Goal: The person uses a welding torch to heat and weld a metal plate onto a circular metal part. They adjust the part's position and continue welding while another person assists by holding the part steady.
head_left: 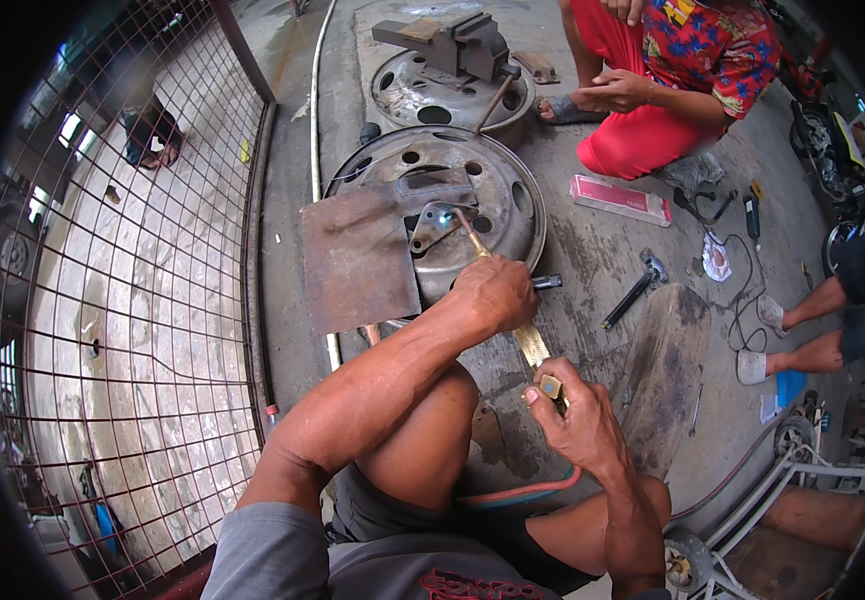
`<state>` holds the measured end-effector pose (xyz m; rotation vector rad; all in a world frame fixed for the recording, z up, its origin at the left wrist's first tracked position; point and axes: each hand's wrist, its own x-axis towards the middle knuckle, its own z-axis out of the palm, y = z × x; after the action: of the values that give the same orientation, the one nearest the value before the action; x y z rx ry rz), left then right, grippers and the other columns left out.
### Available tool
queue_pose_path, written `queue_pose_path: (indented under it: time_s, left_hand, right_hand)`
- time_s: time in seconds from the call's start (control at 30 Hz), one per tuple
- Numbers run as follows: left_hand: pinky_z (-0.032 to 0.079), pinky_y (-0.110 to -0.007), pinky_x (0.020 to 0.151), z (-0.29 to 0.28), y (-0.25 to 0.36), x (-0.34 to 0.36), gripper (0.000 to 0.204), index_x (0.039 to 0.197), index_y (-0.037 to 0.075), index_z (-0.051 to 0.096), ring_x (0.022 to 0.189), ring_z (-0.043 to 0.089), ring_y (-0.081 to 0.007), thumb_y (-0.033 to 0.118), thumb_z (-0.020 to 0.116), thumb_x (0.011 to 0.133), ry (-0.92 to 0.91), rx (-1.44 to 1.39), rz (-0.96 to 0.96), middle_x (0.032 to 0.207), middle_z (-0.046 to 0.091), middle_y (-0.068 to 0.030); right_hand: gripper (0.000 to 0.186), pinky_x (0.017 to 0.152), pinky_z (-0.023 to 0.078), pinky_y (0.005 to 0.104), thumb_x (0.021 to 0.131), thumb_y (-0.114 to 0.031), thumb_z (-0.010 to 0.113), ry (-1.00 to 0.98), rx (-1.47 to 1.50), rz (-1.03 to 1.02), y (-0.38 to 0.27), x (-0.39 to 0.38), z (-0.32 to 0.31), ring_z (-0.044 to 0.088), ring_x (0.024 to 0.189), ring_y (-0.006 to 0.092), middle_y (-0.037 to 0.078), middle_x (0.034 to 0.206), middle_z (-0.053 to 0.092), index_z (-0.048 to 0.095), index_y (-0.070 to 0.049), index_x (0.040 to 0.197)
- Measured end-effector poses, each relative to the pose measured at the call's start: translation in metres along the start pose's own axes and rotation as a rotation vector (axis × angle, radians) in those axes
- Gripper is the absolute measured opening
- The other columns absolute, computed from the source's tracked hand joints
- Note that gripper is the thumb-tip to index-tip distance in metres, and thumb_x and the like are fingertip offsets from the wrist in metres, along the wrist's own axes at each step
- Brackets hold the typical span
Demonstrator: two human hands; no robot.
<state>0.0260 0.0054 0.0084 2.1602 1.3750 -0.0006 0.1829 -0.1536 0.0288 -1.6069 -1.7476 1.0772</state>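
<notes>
My left hand (497,292) is closed around the brass body of a gas torch (531,345). The fingers of my right hand (577,420) grip the torch's rear end, by its valve fittings. The copper tip points away from me at a small metal bracket (424,238) with holes, where a small blue-white glow shows. The bracket lies on a steel wheel rim (524,235), beside a rusty metal sheet (357,270). Red and green hoses (527,492) run below my right hand. A short dark cylinder (547,282) pokes out beside my left hand; its kind is unclear.
Behind, a bench vise (472,48) sits on another wheel rim (392,95). A person in red (617,130) crouches at the far right, near a red-and-white box (620,200). A hammer (632,290) lies right. Wire mesh (152,250) borders the left; a wheeled cart (752,520) stands lower right.
</notes>
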Motion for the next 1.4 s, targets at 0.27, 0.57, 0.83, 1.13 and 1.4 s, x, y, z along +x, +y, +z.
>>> queue_pose_path:
  time_s: [0.27, 0.57, 0.83, 1.13, 1.4]
  left_hand:
    - [0.058, -0.049, 0.083, 0.0002, 0.0004, 0.0024, 0.034, 0.089, -0.001, 0.077, 0.090, 0.072, -0.0434, 0.031, 0.064, 0.090, -0.001, 0.019, 0.000, 0.088, 0.073, -0.0263]
    - [0.058, -0.049, 0.082, 0.0025, -0.0015, 0.0033, 0.035, 0.088, -0.001, 0.077, 0.088, 0.073, -0.0429, 0.033, 0.067, 0.090, 0.014, 0.027, 0.008, 0.087, 0.073, -0.0257]
    - [0.058, -0.049, 0.081, 0.0006, 0.0004, 0.0022, 0.035, 0.088, 0.000, 0.077, 0.088, 0.073, -0.0425, 0.033, 0.067, 0.091, -0.001, 0.023, -0.005, 0.086, 0.073, -0.0252]
    - [0.058, -0.049, 0.082, 0.0024, -0.0023, 0.0023, 0.033, 0.088, -0.001, 0.077, 0.087, 0.073, -0.0426, 0.031, 0.066, 0.089, 0.035, 0.008, 0.019, 0.086, 0.073, -0.0258]
    - [0.058, -0.050, 0.079, 0.0037, -0.0019, 0.0028, 0.033, 0.086, -0.001, 0.077, 0.085, 0.073, -0.0433, 0.030, 0.066, 0.089, 0.035, 0.014, 0.015, 0.084, 0.073, -0.0259]
  right_hand:
    - [0.017, 0.060, 0.050, 0.0377, 0.098, -0.015, 0.067, -0.001, -0.003, -0.004, 0.0011, 0.0011, 0.0003, 0.065, 0.060, 0.0201, 0.012, 0.068, 0.063, 0.058, -0.004, 0.107]
    - [0.017, 0.059, 0.050, 0.0377, 0.098, -0.015, 0.067, 0.004, -0.004, -0.001, -0.0008, 0.0017, -0.0001, 0.063, 0.059, 0.0186, 0.012, 0.068, 0.062, 0.058, -0.004, 0.107]
    - [0.017, 0.059, 0.050, 0.0378, 0.098, -0.016, 0.067, -0.002, -0.004, 0.000, -0.0019, 0.0014, -0.0011, 0.063, 0.059, 0.0190, 0.012, 0.068, 0.063, 0.058, -0.004, 0.107]
    - [0.019, 0.062, 0.052, 0.0439, 0.097, -0.016, 0.067, -0.029, -0.011, 0.010, -0.0034, 0.0027, -0.0021, 0.071, 0.068, 0.0382, 0.020, 0.073, 0.065, 0.056, -0.005, 0.109]
    - [0.017, 0.060, 0.051, 0.0396, 0.097, -0.015, 0.067, -0.013, -0.007, 0.010, -0.0012, 0.0016, -0.0009, 0.066, 0.062, 0.0250, 0.014, 0.069, 0.063, 0.058, -0.004, 0.107]
